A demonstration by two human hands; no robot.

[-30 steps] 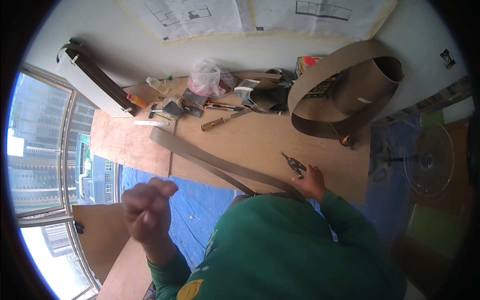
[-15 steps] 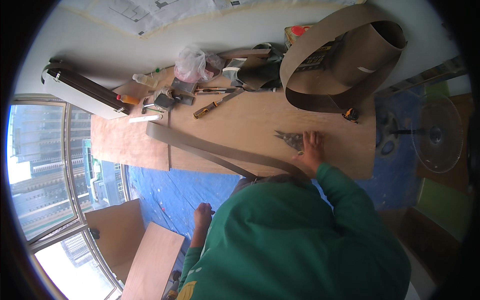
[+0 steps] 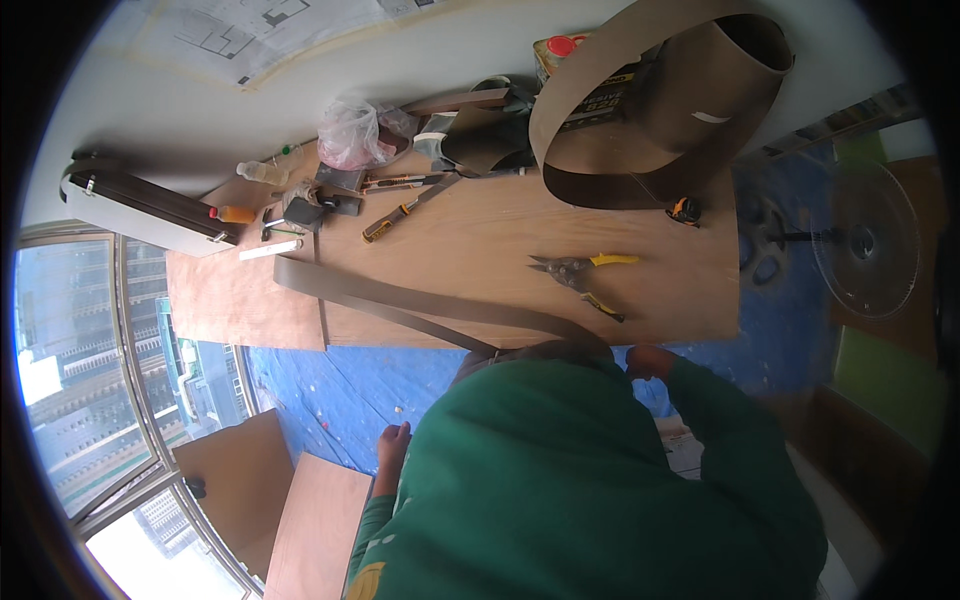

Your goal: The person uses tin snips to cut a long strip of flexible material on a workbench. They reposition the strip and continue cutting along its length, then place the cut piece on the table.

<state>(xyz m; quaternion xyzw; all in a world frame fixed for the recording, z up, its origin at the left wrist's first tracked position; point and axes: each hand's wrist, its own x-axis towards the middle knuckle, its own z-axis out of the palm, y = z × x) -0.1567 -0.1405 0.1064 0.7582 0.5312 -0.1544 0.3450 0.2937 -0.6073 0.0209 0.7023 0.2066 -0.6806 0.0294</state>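
Note:
On the wooden worktop lies a pair of tin snips point(image 3: 572, 270) with yellow and black grips, its jaws pointing left and its handles spread. My right hand point(image 3: 650, 362) is just off the worktop's near edge, below the snips and apart from them; its fingers are mostly hidden. Down at my left side hangs my left hand point(image 3: 392, 446), loosely curled, with nothing showing in it. A long brown strip point(image 3: 420, 295) runs in a narrow loop across the worktop, its near end against my waist.
Along the back stand a large brown roll point(image 3: 700, 120), an adhesive tin point(image 3: 556, 58) and a plastic bag point(image 3: 352, 135). A tape measure point(image 3: 684, 211), a yellow-handled tool point(image 3: 400, 215) and a white case point(image 3: 140, 215) rest nearby. At right is a fan point(image 3: 862, 240); boards point(image 3: 318, 520) lean lower left.
My right hand has let go of the tin snips and drawn back past the worktop's near edge. The snips stay lying on the worktop. My left hand still hangs at my side.

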